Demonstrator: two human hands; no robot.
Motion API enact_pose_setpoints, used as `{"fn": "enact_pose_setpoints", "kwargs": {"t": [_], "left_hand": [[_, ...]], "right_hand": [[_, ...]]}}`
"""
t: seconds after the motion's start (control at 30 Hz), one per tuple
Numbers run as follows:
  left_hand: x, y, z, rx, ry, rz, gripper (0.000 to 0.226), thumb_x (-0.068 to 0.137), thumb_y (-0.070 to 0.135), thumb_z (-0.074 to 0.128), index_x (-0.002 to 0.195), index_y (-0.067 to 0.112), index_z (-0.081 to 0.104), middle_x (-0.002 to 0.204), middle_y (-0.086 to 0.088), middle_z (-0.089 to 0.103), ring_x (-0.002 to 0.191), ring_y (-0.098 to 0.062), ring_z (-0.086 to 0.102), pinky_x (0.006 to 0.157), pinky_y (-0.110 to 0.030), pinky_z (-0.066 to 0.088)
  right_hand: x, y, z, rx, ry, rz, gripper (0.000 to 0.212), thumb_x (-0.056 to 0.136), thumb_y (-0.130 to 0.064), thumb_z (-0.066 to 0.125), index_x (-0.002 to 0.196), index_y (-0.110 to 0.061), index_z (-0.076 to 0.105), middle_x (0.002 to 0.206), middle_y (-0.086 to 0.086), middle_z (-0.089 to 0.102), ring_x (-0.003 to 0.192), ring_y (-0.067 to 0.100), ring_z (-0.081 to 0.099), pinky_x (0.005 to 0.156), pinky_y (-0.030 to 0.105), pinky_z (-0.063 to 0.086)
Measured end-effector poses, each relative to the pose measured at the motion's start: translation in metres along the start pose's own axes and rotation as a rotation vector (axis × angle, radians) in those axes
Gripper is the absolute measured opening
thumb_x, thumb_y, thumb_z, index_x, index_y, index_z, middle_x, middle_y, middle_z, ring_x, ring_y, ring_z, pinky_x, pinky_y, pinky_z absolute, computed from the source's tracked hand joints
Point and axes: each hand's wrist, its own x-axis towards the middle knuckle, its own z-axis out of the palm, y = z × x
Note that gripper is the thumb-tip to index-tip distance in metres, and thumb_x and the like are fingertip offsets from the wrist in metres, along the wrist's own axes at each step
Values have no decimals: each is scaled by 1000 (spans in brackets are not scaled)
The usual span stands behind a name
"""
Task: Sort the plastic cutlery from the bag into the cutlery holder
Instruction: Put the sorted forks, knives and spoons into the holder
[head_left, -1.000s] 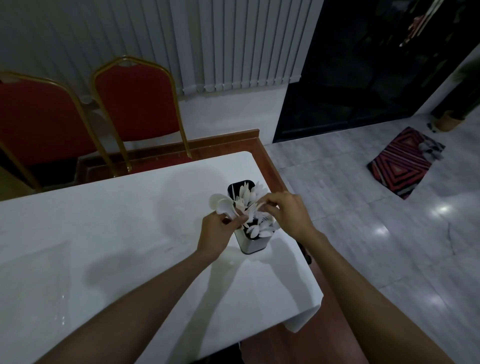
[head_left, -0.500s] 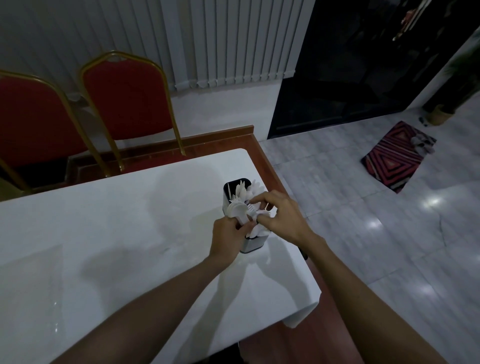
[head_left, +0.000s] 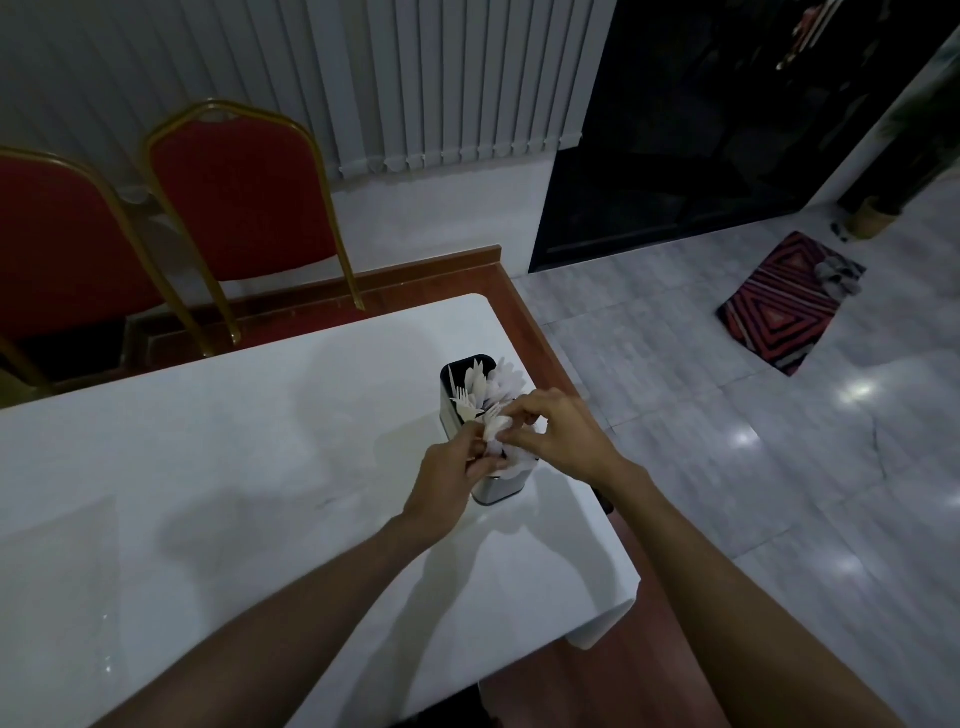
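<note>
A dark, upright cutlery holder (head_left: 451, 410) stands near the right end of the white table (head_left: 234, 441). Several white plastic forks and spoons (head_left: 485, 387) stick up out of it. My left hand (head_left: 449, 478) is at the holder's near left side and grips white cutlery handles over its near compartment. My right hand (head_left: 558, 434) reaches in from the right, its fingertips pinching a white plastic spoon (head_left: 496, 426) just above the holder. A clear plastic bag (head_left: 57, 597) lies flat at the table's near left.
Two red chairs with gold frames (head_left: 234, 208) stand behind the table. The table's right edge and front right corner (head_left: 618, 597) are close to the holder. A striped red mat (head_left: 789, 304) lies on the tiled floor at the right.
My left hand has lowered the spoons it held up beside the holder down into it. Both hands have closed in over the holder's near compartment.
</note>
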Motion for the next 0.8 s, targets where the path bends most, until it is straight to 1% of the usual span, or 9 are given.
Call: {"fn": "enact_pose_setpoints", "kwargs": {"t": [0.13, 0.23, 0.33, 0.4, 0.47, 0.53, 0.67, 0.73, 0.8], "left_hand": [[-5, -7, 0, 41, 114, 78, 19, 83, 22, 70, 102, 19, 65, 90, 7, 65, 83, -3, 62, 75, -27, 54], [-6, -11, -1, 34, 141, 48, 25, 84, 28, 69, 105, 18, 60, 97, 5, 65, 87, -3, 63, 76, -24, 55], [-5, -10, -3, -5, 85, 21, 24, 85, 26, 69, 104, 19, 55, 98, 7, 67, 90, -3, 64, 77, -20, 54], [-5, -13, -4, 92, 67, 72, 19, 86, 20, 67, 102, 14, 58, 96, 3, 67, 88, -10, 64, 77, -25, 54], [-7, -21, -3, 205, 63, 126, 16, 86, 14, 65, 102, 11, 61, 97, -2, 64, 89, -17, 62, 77, -31, 52], [-9, -28, -5, 234, 75, 108, 20, 85, 7, 64, 104, 11, 60, 99, -3, 59, 92, -19, 58, 79, -32, 51], [-8, -38, -16, 251, 100, 128, 30, 80, -8, 54, 103, 12, 56, 98, 6, 48, 93, -13, 53, 83, -33, 51], [-3, -42, -24, 270, 112, 146, 34, 78, -10, 51, 102, 12, 55, 97, 6, 46, 93, -13, 51, 84, -33, 50], [3, -42, -28, 285, 123, 165, 35, 77, -10, 49, 103, 12, 56, 99, 5, 47, 95, -14, 50, 85, -31, 49]], "right_hand": [[-5, 7, 7, -78, -7, 13, 35, 76, -47, 74, 108, -34, 70, 99, -14, 69, 89, 8, 57, 82, 33, 47], [-11, 4, 10, -81, 21, 37, 47, 71, -59, 71, 112, -35, 66, 106, -15, 65, 96, 10, 54, 84, 30, 45], [-21, 2, 11, -55, 78, 54, 36, 77, -42, 72, 111, -29, 67, 110, -14, 62, 102, 10, 50, 88, 26, 40], [-30, 1, 14, -51, 95, 55, 33, 82, -31, 65, 114, -24, 69, 115, -9, 60, 108, 11, 47, 93, 26, 38], [-39, -2, 16, -38, 85, 59, 41, 81, -29, 57, 121, -23, 66, 125, -7, 54, 118, 11, 43, 100, 24, 34], [-44, -4, 18, 27, 128, 94, 49, 81, -26, 54, 130, -23, 58, 134, -6, 48, 126, 10, 38, 103, 20, 30], [-54, 0, 24, 218, 319, 250, 54, 82, -2, 51, 130, -25, 44, 133, -7, 46, 126, 14, 43, 104, 29, 40], [-64, -1, 27, 266, 339, 354, 63, 82, 7, 50, 134, -28, 39, 131, -11, 43, 125, 12, 44, 101, 22, 38], [-73, 0, 33, 225, 276, 394, 66, 84, 7, 51, 142, -19, 36, 134, -11, 40, 125, 7, 41, 99, 6, 30]]}}
